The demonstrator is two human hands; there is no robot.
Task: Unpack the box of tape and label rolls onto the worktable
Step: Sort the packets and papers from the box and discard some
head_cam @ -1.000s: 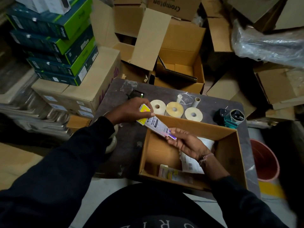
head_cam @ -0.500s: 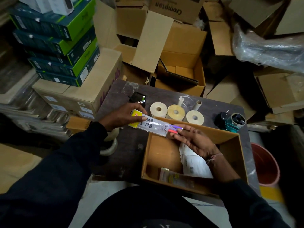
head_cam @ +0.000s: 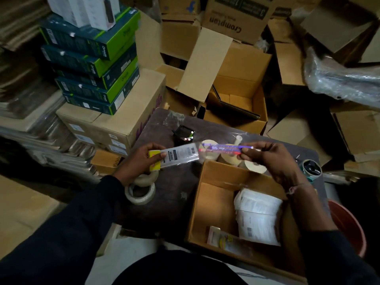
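Observation:
My left hand (head_cam: 141, 161) grips a clear plastic pen packet (head_cam: 178, 156) by its yellow end, above the dark worktable (head_cam: 176, 194). My right hand (head_cam: 269, 159) pinches several purple and red pens (head_cam: 224, 148) that stick out of the packet's open end. The open cardboard box (head_cam: 213, 204) stands on the table below my right hand. It holds a stack of white labels (head_cam: 257, 214) and a small packet (head_cam: 222, 238). Label rolls (head_cam: 255, 166) stand on the table beyond the box, partly hidden by my hands. Two tape rolls (head_cam: 140, 192) lie under my left wrist.
A black pen holder (head_cam: 183, 135) stands at the table's far side. A teal tape dispenser (head_cam: 310, 169) sits at the right edge. A red bucket (head_cam: 349, 225) is on the floor to the right. Stacked green boxes (head_cam: 92, 64) and open cartons (head_cam: 236, 95) crowd the back.
Both hands have risen from the box rim to above the table. My right hand has drawn the pens partway out of the packet toward the right.

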